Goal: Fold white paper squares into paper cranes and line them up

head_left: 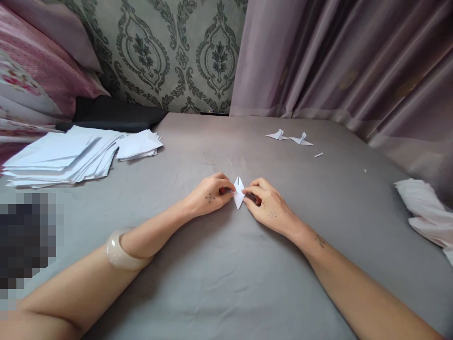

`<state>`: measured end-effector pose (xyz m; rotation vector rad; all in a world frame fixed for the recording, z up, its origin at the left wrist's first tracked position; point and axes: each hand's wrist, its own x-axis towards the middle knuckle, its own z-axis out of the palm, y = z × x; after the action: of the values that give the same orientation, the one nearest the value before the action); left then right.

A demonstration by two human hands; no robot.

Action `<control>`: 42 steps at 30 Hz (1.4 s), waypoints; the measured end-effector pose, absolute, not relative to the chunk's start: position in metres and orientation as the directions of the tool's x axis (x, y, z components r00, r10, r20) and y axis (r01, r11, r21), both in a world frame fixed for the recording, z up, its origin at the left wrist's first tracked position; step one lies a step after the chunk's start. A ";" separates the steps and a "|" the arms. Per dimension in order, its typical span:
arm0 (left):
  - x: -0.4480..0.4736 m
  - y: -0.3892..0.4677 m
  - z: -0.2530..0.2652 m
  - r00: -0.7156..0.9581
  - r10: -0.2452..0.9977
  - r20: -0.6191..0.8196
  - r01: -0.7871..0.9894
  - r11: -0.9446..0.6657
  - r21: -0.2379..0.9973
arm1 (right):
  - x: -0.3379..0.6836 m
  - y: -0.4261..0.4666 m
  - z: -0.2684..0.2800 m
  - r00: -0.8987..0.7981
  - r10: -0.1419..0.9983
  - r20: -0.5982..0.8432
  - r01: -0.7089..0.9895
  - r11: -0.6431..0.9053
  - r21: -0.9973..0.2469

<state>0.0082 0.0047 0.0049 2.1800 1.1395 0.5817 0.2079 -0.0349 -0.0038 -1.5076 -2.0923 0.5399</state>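
Observation:
A small white sheet of folded paper (239,192), shaped like a narrow diamond with a slit at its top point, is held just above the grey cloth between both hands. My left hand (211,192) pinches its left corner between thumb and fingers. On the other side, my right hand (269,204) grips the right corner the same way. Farther back lie two folded paper cranes, a left one (278,135) and a right one (302,140), with their wings spread.
At the left is a thick stack of white paper (60,156), with a smaller stack (138,145) beside it. A black cloth (120,113) lies behind them. A paper scrap (319,155) rests near the cranes. White bunched fabric (424,203) is at the right edge.

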 end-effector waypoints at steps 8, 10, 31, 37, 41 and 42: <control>0.006 0.009 0.007 0.565 0.823 0.068 0.576 -0.451 0.681 | 0.211 -0.031 -0.003 -0.271 0.955 0.116 0.736 0.284 -0.614; 0.006 0.010 0.006 0.567 0.820 0.078 0.569 -0.458 0.683 | 0.212 -0.032 -0.003 -0.290 0.948 0.131 0.730 0.308 -0.611; 0.015 0.013 -0.006 0.408 0.909 0.088 0.628 -0.350 0.695 | 0.204 -0.014 -0.001 -0.096 0.995 0.024 0.717 0.086 -0.692; 0.017 0.014 0.001 0.391 0.920 0.035 0.661 -0.307 0.685 | 0.201 -0.007 -0.004 -0.057 0.998 0.032 0.730 0.063 -0.681; 0.018 0.016 0.006 0.391 0.920 -0.008 0.644 -0.268 0.717 | 0.200 -0.005 -0.004 -0.029 0.999 0.018 0.739 0.033 -0.673; 0.018 0.016 0.006 0.391 0.920 -0.020 0.636 -0.254 0.729 | 0.199 -0.005 -0.004 -0.024 1.000 0.013 0.740 0.027 -0.673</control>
<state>0.0177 0.0163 0.0060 1.9900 1.3288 0.5510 0.1995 -0.0046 -0.0041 -1.7637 -1.8154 0.6883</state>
